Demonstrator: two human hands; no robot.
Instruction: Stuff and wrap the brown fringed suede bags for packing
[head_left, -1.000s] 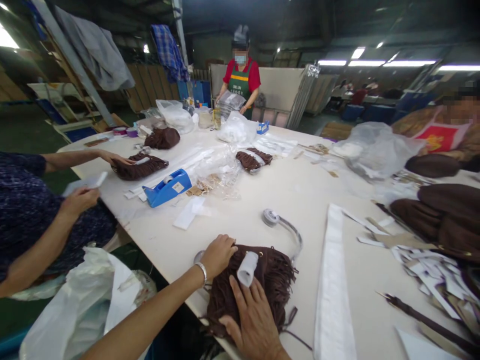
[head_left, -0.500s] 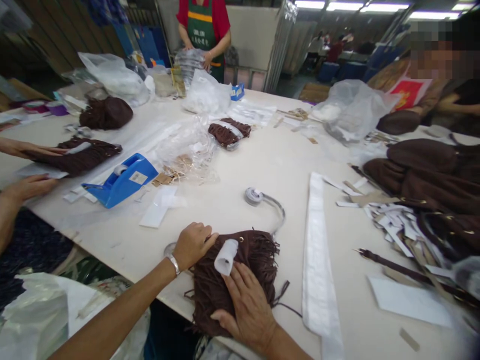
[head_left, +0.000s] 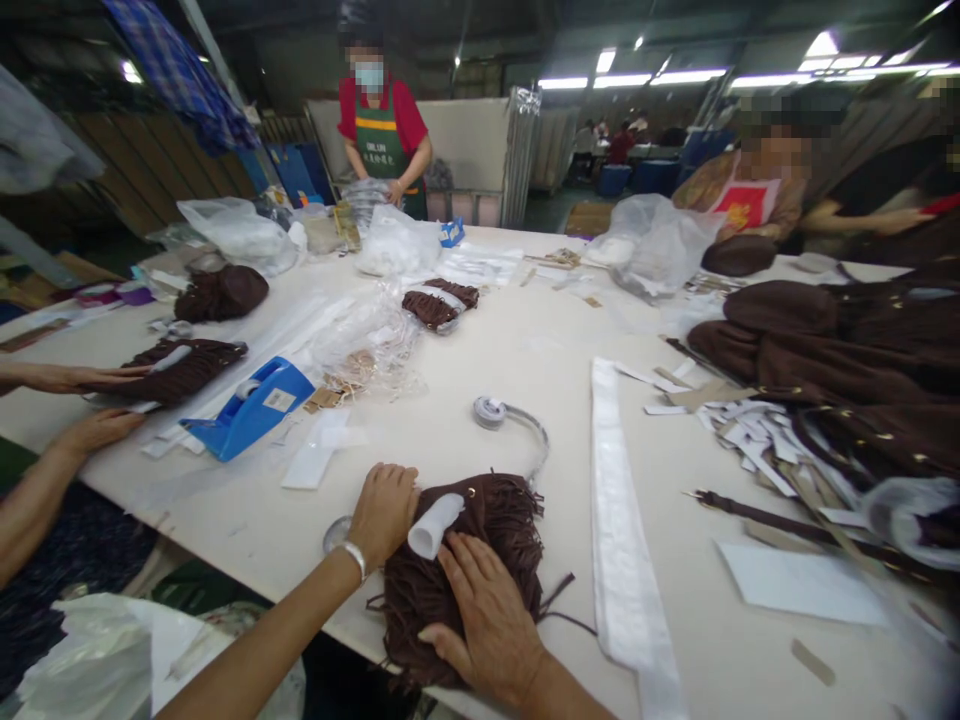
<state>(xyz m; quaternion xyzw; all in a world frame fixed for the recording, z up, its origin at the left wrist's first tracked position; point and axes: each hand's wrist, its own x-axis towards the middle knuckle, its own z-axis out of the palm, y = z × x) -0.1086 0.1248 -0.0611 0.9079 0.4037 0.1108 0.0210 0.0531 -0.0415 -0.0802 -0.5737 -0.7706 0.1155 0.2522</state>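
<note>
A dark brown fringed bag (head_left: 465,620) lies on the table right in front of me. Across its upper part rests a rolled piece of white padding (head_left: 436,526). My left hand (head_left: 384,515), with a silver bracelet at the wrist, has its fingers curled round the bag's upper left edge. Flat on the fringe lies my right hand (head_left: 487,620), fingers stretched out and thumb apart, the fingertips by the roll's lower side. A thin dark cord trails from the bag's right side. Beyond the bag is a coiled measuring tape (head_left: 489,411).
A blue tape dispenser (head_left: 251,408) stands to the left, near a co-worker's hands on another fringed bag (head_left: 184,372). At right are a long white strip (head_left: 619,540), a strap (head_left: 757,515), paper scraps and piled brown bags (head_left: 840,350). Other people stand around the table.
My view has tilted up and turned slightly, so the table appears shifted. My left hand's thumb has tucked in from its extended position. My right hand stays flat on the bag.
</note>
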